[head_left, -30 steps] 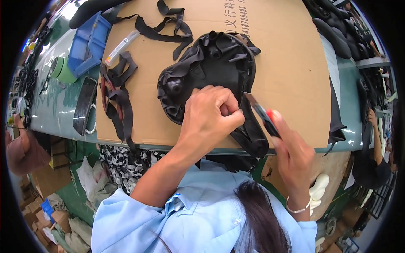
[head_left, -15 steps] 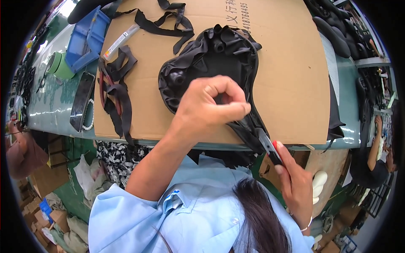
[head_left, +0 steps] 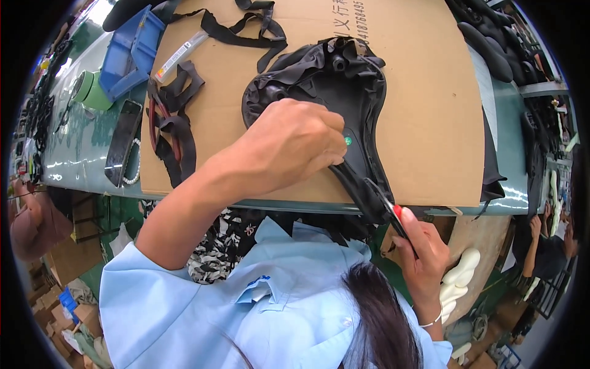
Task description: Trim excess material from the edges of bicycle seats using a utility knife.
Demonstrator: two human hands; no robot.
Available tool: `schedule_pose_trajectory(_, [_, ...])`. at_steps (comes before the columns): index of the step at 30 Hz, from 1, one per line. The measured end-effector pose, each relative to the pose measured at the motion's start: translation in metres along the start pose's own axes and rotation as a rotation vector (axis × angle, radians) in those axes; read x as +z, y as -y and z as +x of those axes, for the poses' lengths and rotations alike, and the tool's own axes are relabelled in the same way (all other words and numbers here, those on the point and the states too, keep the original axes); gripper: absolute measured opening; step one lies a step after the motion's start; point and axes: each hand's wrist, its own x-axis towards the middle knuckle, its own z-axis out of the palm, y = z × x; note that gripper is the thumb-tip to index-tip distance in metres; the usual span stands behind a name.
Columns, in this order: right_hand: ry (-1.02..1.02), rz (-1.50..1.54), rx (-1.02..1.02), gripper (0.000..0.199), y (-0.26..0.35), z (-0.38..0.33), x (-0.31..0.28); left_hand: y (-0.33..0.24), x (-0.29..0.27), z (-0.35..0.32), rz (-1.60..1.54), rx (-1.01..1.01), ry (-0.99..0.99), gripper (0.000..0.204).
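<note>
A black bicycle saddle (head_left: 367, 114) lies underside up, its narrow nose toward me and its soft cover gathered in folds around the wide far end. Beside the nose, my left hand (head_left: 301, 138) is closed, its fingertips pinching the black cover edge (head_left: 346, 175). My right hand (head_left: 425, 255) grips a utility knife (head_left: 398, 222) with a red part under the thumb. The knife's blade end lies against the right side of the nose. A small green dot (head_left: 348, 141) shows inside the saddle shell. My left hand hides part of the saddle's left side.
Cardboard (head_left: 430, 135) covers the green table. Black fabric strips (head_left: 178, 129) lie at left, near a clear packet (head_left: 181, 55), a phone (head_left: 123, 141), a green tape roll (head_left: 92, 91) and a blue bin (head_left: 132, 55). More black saddles (head_left: 485, 52) are piled far right.
My left hand has come down from above the saddle, its looped fingers now closed at the cover edge. The saddle has shifted slightly right, and the green dot now shows.
</note>
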Motion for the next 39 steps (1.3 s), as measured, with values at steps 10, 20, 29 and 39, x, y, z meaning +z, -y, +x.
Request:
schedule_pose_trajectory(10, [0.226,-0.381,-0.133,0.061,0.011,0.034,-0.014,0.005,0.008,0.002,-0.004,-0.025,-0.050,0.011])
schedule_pose_trajectory(20, [0.092,-0.147,0.143,0.052,-0.012,0.028,-0.045,-0.029,0.034,0.009,0.068,-0.268,-0.174,0.015])
schedule_pose_trajectory(29, [0.204,1.022,0.855,0.050,0.034,0.046,0.010,-0.003,0.020,0.042,-0.493,-0.479,-0.062,0.019])
schedule_pose_trajectory(39, [0.515,0.776,0.816,0.056,0.057,0.048,-0.024,0.014,0.012,0.030,-1.114,-0.465,-0.191,0.014])
